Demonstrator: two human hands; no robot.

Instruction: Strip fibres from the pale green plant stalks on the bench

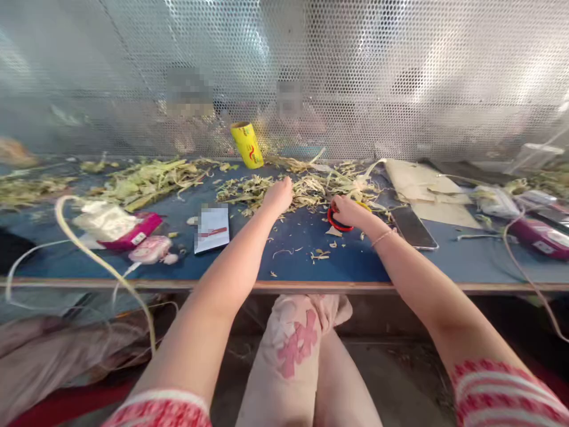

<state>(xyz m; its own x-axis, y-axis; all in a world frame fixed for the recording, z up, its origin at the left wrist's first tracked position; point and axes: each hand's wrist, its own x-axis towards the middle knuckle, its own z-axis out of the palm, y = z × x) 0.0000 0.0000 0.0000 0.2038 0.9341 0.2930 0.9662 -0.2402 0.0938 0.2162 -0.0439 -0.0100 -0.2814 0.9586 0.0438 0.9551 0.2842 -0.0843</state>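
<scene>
My left hand [280,196] is closed at the near side of a pile of dried, pale green-yellow plant stalks and leaves [306,191]. Whatever it pinches is hidden behind the fingers. My right hand [349,212], a short way to the right, grips a pair of scissors by their handles [341,226], which are red and black with some yellow. The blades cannot be made out among the plant bits. Small cut scraps [320,255] lie on the blue tabletop [293,270] in front of both hands.
Behind the pile a yellow cardboard tube [247,145] leans near a perforated metal panel [284,71]. A lit phone [212,229], tissue pack [128,228] and pink charger [151,249] with cables are left. Right are a dark phone [414,227], cardboard [427,184] and another pack [540,234].
</scene>
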